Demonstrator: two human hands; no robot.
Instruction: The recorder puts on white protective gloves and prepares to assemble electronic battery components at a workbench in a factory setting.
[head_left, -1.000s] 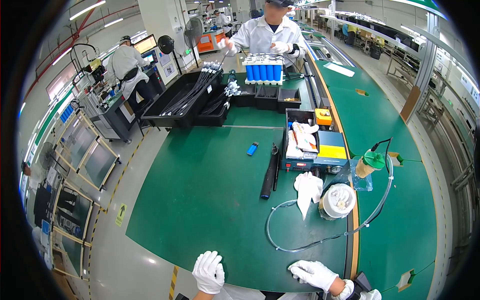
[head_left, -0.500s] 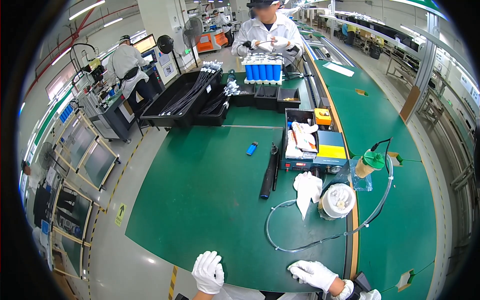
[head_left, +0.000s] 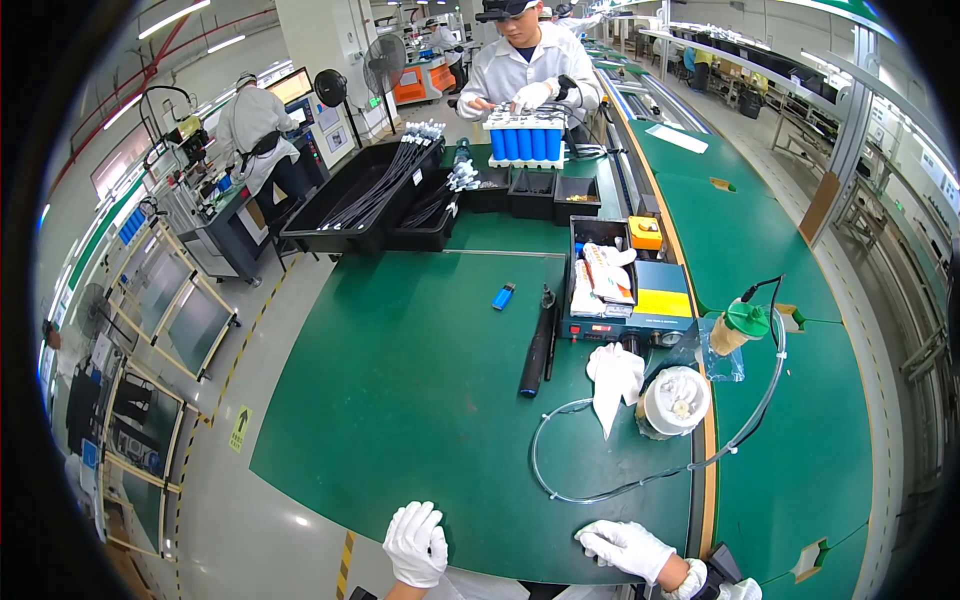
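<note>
At the near edge of the green table (head_left: 400,400), my left hand (head_left: 416,545) in a white glove rests with its fingers loosely bent and slightly apart, nothing visible in it. My right hand (head_left: 628,551), also in a white glove, lies on the near right part of the tabletop, fingers loosely stretched toward the left and holding nothing I can see. Nearest to it is a looped clear tube (head_left: 600,498). Farther up lie a dark pen-shaped tool (head_left: 537,350), a blue lighter-like piece (head_left: 503,297) and a crumpled white glove or cloth (head_left: 615,380).
A white round tub (head_left: 675,402) and a green-capped bottle (head_left: 740,326) stand at right, near a blue device (head_left: 655,300). Black trays (head_left: 340,240) with cables sit at the far left. Across the table, a co-worker (head_left: 530,70) handles a blue cell pack (head_left: 526,145).
My hands have stayed still. The co-worker has brought both hands down onto the top of the blue cell pack; before, they were raised above it with a dark cable.
</note>
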